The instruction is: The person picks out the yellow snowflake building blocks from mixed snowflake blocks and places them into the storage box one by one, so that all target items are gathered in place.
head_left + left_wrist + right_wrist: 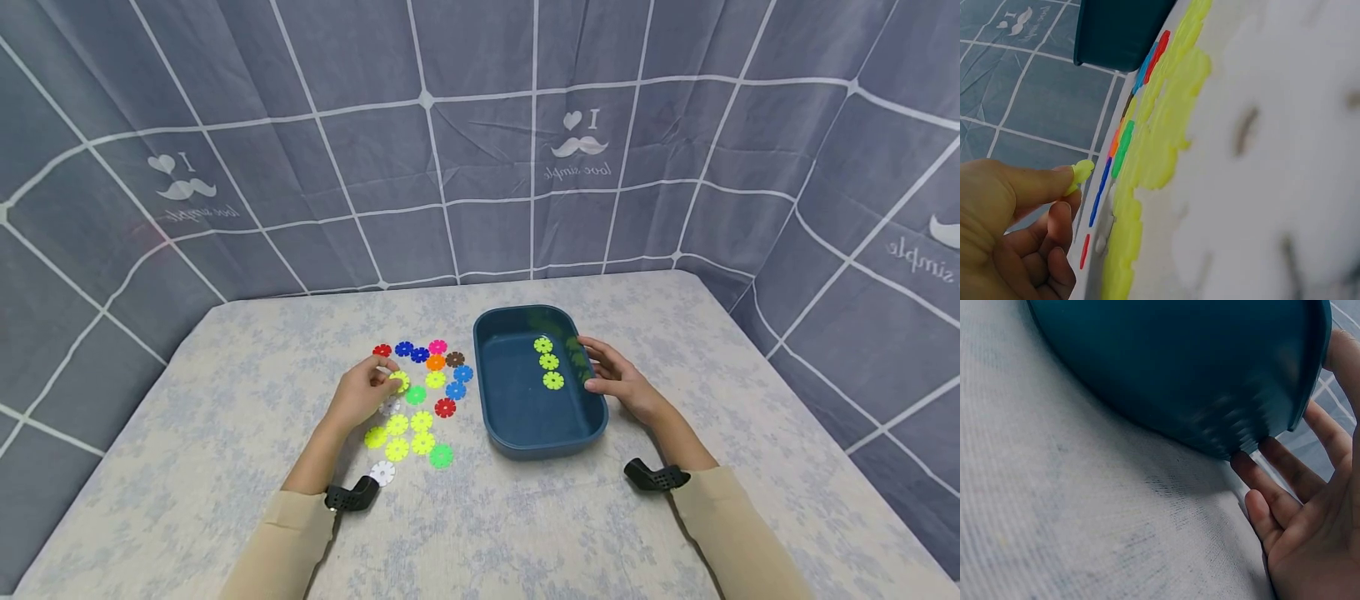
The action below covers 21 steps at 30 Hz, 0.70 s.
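My left hand [358,395] pinches a yellow snowflake disc [400,382] between thumb and fingers. In the left wrist view the gripped yellow disc [1082,172] is held above the table, partly hidden by the thumb. Beneath and beside that hand lie several notched plastic discs, among them a green disc [416,395] and a red disc [446,407]. A dark blue plastic bin [517,425] stands to their right, with three yellow discs [549,362] in a row inside. My right hand [626,385] holds the bin's right side, thumb at the rim and fingers [1285,469] against the outer wall.
More yellow discs [397,425] lie grouped nearer to me, with a green disc [442,456] and a clear disc [382,473] close by. Blue, orange, brown and pink discs sit at the back. A patterned cloth [225,417] covers the table; a grey curtain [480,150] hangs behind.
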Available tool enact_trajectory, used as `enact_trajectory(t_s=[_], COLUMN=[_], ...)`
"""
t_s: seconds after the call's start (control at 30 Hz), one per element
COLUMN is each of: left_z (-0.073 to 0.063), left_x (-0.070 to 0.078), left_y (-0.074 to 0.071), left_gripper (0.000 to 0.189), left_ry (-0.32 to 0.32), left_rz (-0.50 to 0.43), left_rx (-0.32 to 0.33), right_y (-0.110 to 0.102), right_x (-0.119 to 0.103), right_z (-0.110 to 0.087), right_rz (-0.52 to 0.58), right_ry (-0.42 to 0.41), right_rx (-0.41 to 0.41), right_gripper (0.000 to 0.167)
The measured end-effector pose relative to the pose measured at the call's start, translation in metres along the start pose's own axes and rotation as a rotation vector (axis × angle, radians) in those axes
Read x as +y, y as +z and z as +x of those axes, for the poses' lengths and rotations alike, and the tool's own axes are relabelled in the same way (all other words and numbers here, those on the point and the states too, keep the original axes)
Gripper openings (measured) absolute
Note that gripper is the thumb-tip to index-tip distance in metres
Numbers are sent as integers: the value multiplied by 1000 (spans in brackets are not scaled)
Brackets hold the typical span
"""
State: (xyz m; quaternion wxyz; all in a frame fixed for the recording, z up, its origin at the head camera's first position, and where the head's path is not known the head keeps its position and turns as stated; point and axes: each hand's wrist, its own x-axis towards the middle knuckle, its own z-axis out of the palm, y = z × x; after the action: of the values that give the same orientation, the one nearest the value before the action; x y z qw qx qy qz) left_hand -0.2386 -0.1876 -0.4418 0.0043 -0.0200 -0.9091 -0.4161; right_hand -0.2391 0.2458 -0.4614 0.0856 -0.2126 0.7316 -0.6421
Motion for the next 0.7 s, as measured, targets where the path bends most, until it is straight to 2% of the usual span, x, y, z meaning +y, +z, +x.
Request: enact_trajectory(t_s=[0.13,0.3,0.7], left_z=[-2,-7,-14], left_x=[5,14,48], left_y=[-2,-2,-2], left_gripper=[20,20,19], left_ry=[13,51,144], left_rz=[-4,-55,-96], left_rx=[-7,-36,-110], right_y=[0,0,0], right_x=[0,-1,-1], right_z=[0,-1,0], right_rz=[-1,5,9], right_ry=[-1,-6,1], right_rx=[-4,-10,-3], right_gripper=[72,73,72])
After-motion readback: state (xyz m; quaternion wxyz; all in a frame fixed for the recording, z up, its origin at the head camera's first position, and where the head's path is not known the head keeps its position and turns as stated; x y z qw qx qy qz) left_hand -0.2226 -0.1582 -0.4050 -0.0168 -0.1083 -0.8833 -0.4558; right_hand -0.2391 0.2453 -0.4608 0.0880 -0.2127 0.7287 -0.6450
